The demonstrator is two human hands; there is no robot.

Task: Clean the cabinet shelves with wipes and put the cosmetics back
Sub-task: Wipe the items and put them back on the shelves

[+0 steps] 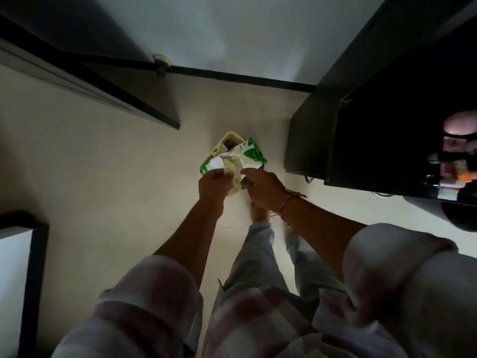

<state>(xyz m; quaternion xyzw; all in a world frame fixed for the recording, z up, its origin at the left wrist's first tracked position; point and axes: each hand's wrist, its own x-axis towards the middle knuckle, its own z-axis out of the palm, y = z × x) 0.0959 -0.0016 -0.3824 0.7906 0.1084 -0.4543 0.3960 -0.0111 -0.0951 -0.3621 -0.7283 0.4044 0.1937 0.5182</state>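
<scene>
A person is standing over a pale tiled floor point(108, 161), holding a green-and-white pack of wipes point(240, 156) out in front with both hands. The left hand point(212, 183) is pinching the pack's near left corner, fingers curled shut on the white flap there, so the pack is sitting just beyond and to the right of that grip. The right hand point(263, 188) is closing over the pack's near edge from the right, fingertips pressing at the crumpled wipe point(231, 164) that is bunching out of the opening; whether it is gripping the wipe or the wrapper cannot be told. The pack's long axis is running from lower left to upper right, its far green end pointing away toward the dark cabinet point(361, 120). Directly below the pack a cream basket point(224, 142) is sitting on the floor, mostly hidden by it. Inside the cabinet, at the right edge, some blurred cosmetics point(454, 161) are showing on a shelf.
</scene>
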